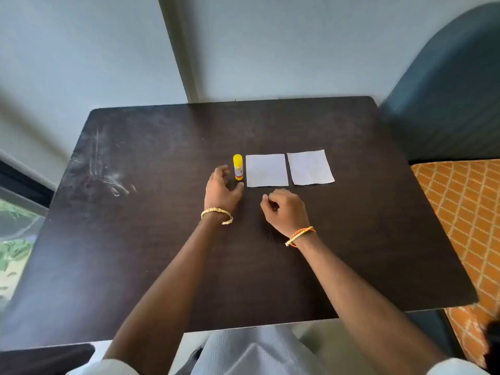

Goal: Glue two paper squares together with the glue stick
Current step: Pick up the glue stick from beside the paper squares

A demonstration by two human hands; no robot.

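Note:
A yellow-capped glue stick [237, 167] stands upright on the dark table [162, 239], just left of two white paper squares lying side by side, the left square [266, 170] and the right square [310, 167]. My left hand [221, 189] rests on the table right beside the glue stick, fingers spread, thumb near the stick's base, holding nothing. My right hand [285, 208] lies below the left square with its fingers curled loosely in; nothing shows in it.
White scuff marks [105, 174] mark the table's left part. A dark chair back [446, 90] and an orange patterned cushion [465, 212] stand to the right. The wall runs along the table's far edge.

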